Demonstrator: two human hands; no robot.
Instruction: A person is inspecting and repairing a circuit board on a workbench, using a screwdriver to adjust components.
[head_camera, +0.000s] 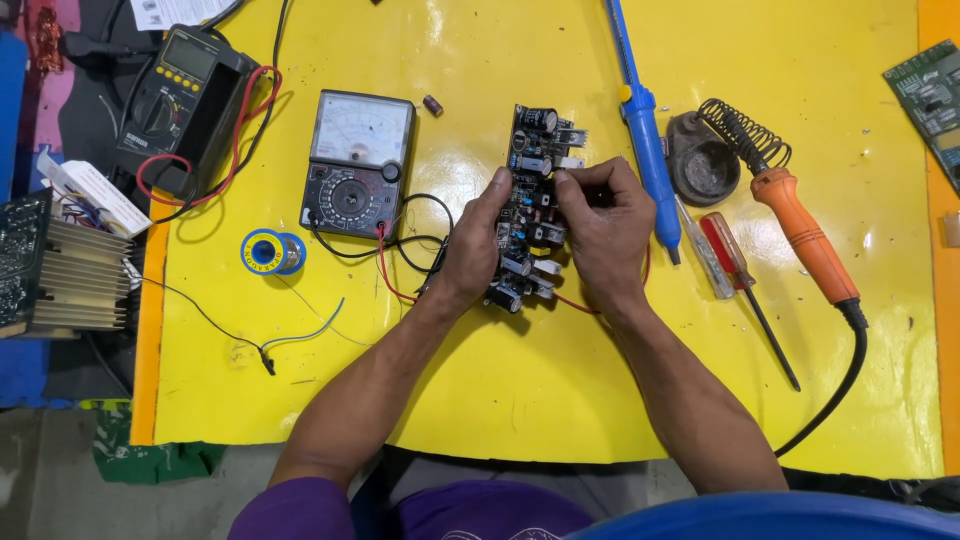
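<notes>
Black circuit board (530, 205) between both hands

Both hands, left hand (478, 245) and right hand (603, 230), pinch a circuit board (530, 205) from either side. An analog meter (357, 165) lies just left of the board. A blue tool (645, 140) and an orange soldering iron (800, 235) lie right of it.

The yellow mat carries two meters: one analog multimeter (357, 163) and one digital multimeter (178, 100). There are two screwdrivers (742, 275), one orange soldering iron (800, 235) and one solder spool (272, 251). One circuit board (530, 205) sits between two hands.
</notes>
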